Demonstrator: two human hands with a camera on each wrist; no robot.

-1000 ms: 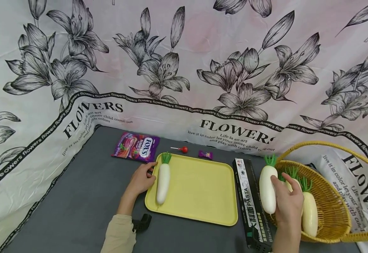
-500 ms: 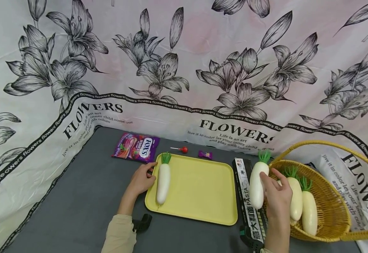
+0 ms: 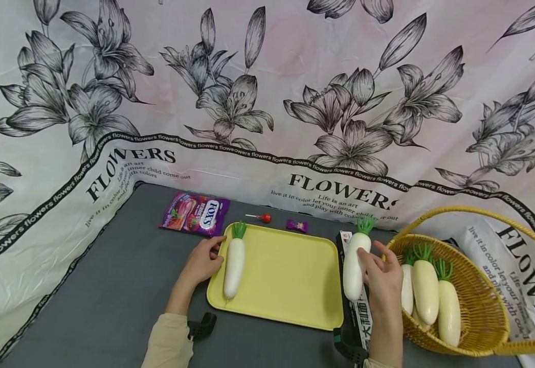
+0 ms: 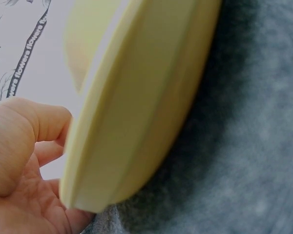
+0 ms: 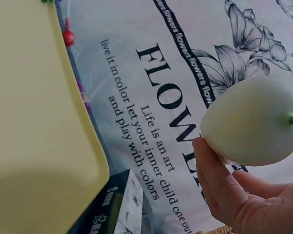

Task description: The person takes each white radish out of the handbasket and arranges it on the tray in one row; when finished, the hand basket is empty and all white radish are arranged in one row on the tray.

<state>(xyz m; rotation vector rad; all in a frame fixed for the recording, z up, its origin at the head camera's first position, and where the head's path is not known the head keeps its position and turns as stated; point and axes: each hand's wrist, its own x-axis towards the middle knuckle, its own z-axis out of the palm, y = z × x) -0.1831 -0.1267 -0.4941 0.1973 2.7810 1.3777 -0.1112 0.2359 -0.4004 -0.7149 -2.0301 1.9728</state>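
Clearly, the right hand [image 3: 380, 273] grips 1 radish [image 3: 354, 268], leaves [image 3: 365, 225] pointing forward; the tray [image 3: 290, 276] lies left of that grip.

Held radish [image 3: 353, 271]: smooth, low-sheen skin, plastic-looking.
Tray [image 3: 292, 281]: smooth, moulded-plastic appearance, satin finish.
Basket [image 3: 483, 301]: woven wicker-like strands, ribbed, slightly glossy.
Sweet bag [image 3: 195, 213]: glossy, crinkled plastic film.
Carton [image 5: 124, 202]: smooth printed card.
Tabletop [image 3: 111, 276]: matt, finely mottled, cloth-like.
Backdrop [image 3: 286, 122]: smooth printed sheet, creased, faintly glossy.
Sleeve [image 3: 168, 340]: matt cloth.
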